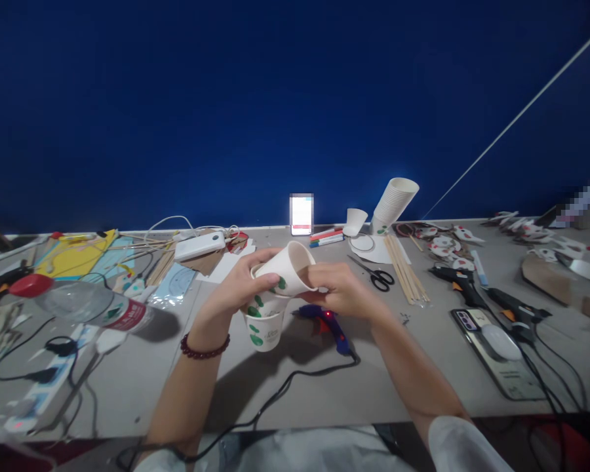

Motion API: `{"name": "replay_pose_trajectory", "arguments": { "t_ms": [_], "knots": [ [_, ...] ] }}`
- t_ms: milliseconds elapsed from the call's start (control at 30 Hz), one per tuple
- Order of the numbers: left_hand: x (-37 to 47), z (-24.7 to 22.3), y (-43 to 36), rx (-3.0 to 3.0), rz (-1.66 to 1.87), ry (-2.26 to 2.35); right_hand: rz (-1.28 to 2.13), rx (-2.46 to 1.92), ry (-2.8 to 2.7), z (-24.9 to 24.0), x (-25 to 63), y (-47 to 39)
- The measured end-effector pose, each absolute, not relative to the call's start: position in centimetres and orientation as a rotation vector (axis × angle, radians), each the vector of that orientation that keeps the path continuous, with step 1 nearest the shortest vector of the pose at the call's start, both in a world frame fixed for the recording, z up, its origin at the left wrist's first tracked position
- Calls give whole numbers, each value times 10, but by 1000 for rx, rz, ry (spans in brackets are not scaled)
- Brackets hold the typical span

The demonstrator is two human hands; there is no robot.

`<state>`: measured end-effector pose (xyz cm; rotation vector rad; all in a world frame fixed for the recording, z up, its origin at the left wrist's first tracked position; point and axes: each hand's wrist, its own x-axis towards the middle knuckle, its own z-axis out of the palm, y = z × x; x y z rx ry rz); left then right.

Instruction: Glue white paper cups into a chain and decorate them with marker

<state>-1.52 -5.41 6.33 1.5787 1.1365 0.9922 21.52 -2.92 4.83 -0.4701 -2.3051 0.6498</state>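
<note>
A white paper cup with green leaf prints is tilted with its mouth toward the right. My left hand wraps round it, thumb across its side. At its rim is my right hand, with some fingers reaching into the mouth; their tips are hidden. Just below, more paper cups with green leaves hang joined under the held one, close to my left palm. A blue glue gun with a red light lies on the table behind my right hand.
Tall cup stack, small cup piece, scissors and wooden sticks lie beyond my right hand. A phone and black glue guns are at right. A bottle and power strip sit left; a cable crosses the front.
</note>
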Motion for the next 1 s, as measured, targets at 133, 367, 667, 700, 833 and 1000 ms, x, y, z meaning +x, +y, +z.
{"name": "replay_pose_trajectory", "arguments": {
  "t_ms": [133, 367, 667, 700, 833, 1000],
  "knots": [
    [-17, 62, -54, 1565, 988, 1134, 647, -454, -2288, 48, 214, -29],
    [-17, 62, -54, 1584, 963, 1160, 650, -487, -2296, 44, 214, -28],
    [-15, 64, -56, 1506, 1018, 981, 725, -505, -2292, 47, 215, -29],
    [-15, 65, -56, 1475, 1025, 965, 729, -498, -2286, 47, 215, -29],
    [-19, 67, -59, 1474, 1000, 994, 658, -448, -2288, 48, 215, -28],
    [-27, 64, -59, 1705, 964, 1005, 495, -406, -2266, 51, 218, -28]
  ]
}}
